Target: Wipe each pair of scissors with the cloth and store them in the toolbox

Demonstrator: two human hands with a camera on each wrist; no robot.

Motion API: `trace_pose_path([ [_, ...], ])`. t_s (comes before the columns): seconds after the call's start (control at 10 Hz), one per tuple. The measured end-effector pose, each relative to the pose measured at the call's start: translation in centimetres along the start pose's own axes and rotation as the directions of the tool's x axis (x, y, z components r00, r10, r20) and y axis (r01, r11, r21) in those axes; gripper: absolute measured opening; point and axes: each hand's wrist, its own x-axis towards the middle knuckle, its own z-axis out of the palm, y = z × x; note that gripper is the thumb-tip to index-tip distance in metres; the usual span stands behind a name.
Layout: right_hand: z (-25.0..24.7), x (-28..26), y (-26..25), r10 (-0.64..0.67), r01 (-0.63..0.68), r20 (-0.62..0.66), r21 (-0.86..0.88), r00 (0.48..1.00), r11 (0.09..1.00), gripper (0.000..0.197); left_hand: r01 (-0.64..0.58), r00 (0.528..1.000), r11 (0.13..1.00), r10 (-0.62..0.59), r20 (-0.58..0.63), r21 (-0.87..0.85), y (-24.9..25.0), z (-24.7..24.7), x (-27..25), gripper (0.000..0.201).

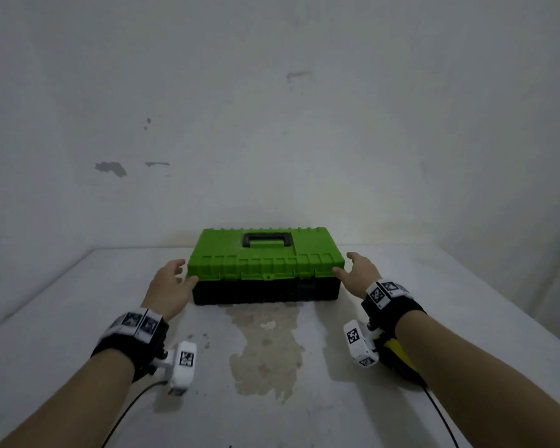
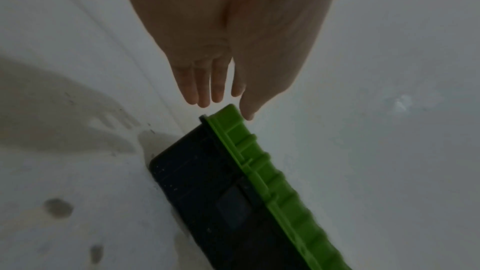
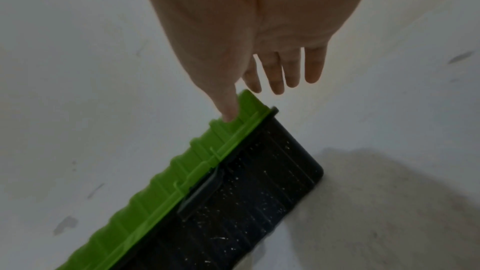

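Reaching in from the left, the left hand (image 1: pixel 172 282) sits at the left end of the toolbox (image 1: pixel 265 266), its fingers (image 2: pixel 217 87) held straight and close together with nothing gripped between them; in the left wrist view the thumb tip lies against the corner of the green lid (image 2: pixel 262 169), while the other fingertips hang just past that corner and I cannot tell whether they touch it. A black band with square printed markers wraps the left wrist (image 1: pixel 133 331), and a small white camera block (image 1: pixel 183 367) with a cable hangs below it. At the middle of the scene the toolbox stands on the white table (image 1: pixel 78 318) near its far edge, close to the wall (image 1: pixel 272 108), with the green lid down over the black base (image 1: pixel 265 291) and a black handle (image 1: pixel 267 239) lying flat in a recess on top. A brownish stain (image 1: pixel 265 347) spreads over the table just in front of the box. On the right, the right hand (image 1: pixel 361 273) mirrors the other at the right end of the box, fingers (image 3: pixel 314 65) loosely extended and apart, holding nothing; the right wrist view shows the thumb tip pressed on the ribbed edge of the lid. A matching marked band circles the right wrist (image 1: pixel 388 295), and something yellow and black (image 1: pixel 395 354) shows beneath that forearm
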Motion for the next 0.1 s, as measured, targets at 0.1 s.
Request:
trace_pose_path([
  [0.1,-2.53,-2.89,-0.23,-0.113,0.118,-0.107,0.044,0.988,0.992,0.062,-0.116,0.993,0.993,0.116,0.004,-0.032,0.99,-1.03,-6.64,0.038],
])
